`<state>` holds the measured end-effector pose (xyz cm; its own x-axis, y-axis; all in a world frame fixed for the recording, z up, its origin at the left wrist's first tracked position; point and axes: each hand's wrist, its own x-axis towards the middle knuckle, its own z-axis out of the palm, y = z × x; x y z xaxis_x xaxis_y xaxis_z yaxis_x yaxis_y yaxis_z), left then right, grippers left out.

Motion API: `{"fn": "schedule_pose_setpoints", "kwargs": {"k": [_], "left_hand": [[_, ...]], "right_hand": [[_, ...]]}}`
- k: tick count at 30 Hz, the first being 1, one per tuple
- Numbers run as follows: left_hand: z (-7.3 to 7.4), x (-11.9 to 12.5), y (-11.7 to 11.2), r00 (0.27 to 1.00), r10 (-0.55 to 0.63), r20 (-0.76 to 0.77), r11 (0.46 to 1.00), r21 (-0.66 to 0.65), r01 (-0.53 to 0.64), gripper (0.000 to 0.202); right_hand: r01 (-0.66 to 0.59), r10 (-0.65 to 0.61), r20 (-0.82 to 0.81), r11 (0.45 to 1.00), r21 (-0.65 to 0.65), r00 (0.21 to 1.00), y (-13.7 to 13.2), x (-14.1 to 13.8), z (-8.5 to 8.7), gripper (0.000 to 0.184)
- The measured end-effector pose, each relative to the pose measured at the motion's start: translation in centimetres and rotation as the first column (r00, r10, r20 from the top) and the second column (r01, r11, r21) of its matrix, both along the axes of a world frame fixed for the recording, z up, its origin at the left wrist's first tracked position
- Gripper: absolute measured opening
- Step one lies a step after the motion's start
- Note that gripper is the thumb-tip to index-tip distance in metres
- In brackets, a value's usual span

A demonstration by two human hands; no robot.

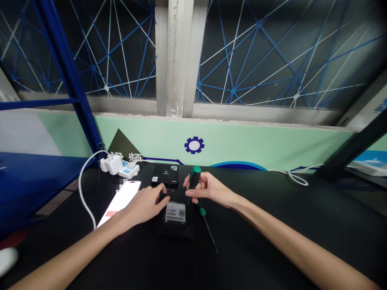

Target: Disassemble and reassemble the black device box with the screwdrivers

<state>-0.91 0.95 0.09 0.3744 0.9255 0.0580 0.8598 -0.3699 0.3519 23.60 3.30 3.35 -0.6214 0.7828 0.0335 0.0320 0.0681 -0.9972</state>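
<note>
Device: a flat black case (175, 225) lies on the black table (256, 225), just in front of the person, its white barcode label (174, 212) facing up.
Left hand: the left hand (143, 205) is open, fingers slightly curled, with the fingertips (161, 190) on the case's far edge; no grip seen.
Right hand: the right hand (210, 189) is closed around a green-and-black screwdriver (195, 180), just above the case.
Screwdriver: handle stands nearly upright, green cap on top. A green collar (202, 211) and thin steel shaft (210, 235) run down-right below the hand; cannot tell if these belong to the held tool.
Second case: a black box (165, 174) sits just beyond the first, almost touching it.
Phone: a smartphone (119, 203) lies left of the case, screen lit, beside the left wrist.
Charger: a white plug (110, 165) sits farther left on a white-and-blue power strip (129, 170), with a white cable (81, 189) looping toward the phone.
Surroundings: a blue shelf (30, 181) stands left; a green wall strip with a gear emblem (194, 145) runs behind the table, under a netted window (256, 52).
</note>
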Motion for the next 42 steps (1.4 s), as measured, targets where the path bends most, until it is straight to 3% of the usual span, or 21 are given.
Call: {"fn": "schedule_pose_setpoints", "kwargs": {"k": [3, 14, 24, 31, 42], "left_hand": [[-0.03, -0.01, 0.01, 1.000, -0.003, 0.000, 1.000, -0.001, 0.003, 0.025], [-0.14, -0.04, 0.12, 1.000, -0.004, 0.002, 1.000, -0.029, 0.004, 0.027], [0.05, 0.03, 0.04, 1.000, -0.011, 0.003, 0.999, -0.035, 0.011, 0.028], [-0.01, 0.04, 0.04, 1.000, -0.010, 0.011, 0.999, -0.034, 0.010, 0.026], [0.10, 0.05, -0.10, 1.000, -0.015, 0.012, 0.999, -0.030, 0.015, 0.027]], "right_hand": [[-0.003, 0.001, -0.055, 1.000, -0.027, 0.998, 0.16, -0.06, 0.08, 0.038], [-0.076, 0.068, -0.102, 0.994, -0.078, 0.992, 0.38, 0.35, -0.14, 0.023], [-0.060, 0.055, -0.048, 0.994, -0.092, 0.997, 0.21, 0.38, 0.23, 0.012], [-0.051, 0.042, -0.093, 0.994, -0.101, 0.995, 0.18, 0.18, -0.03, 0.023], [-0.075, 0.065, -0.096, 0.991, -0.108, 0.993, 0.19, 0.39, -0.02, 0.020]]}}
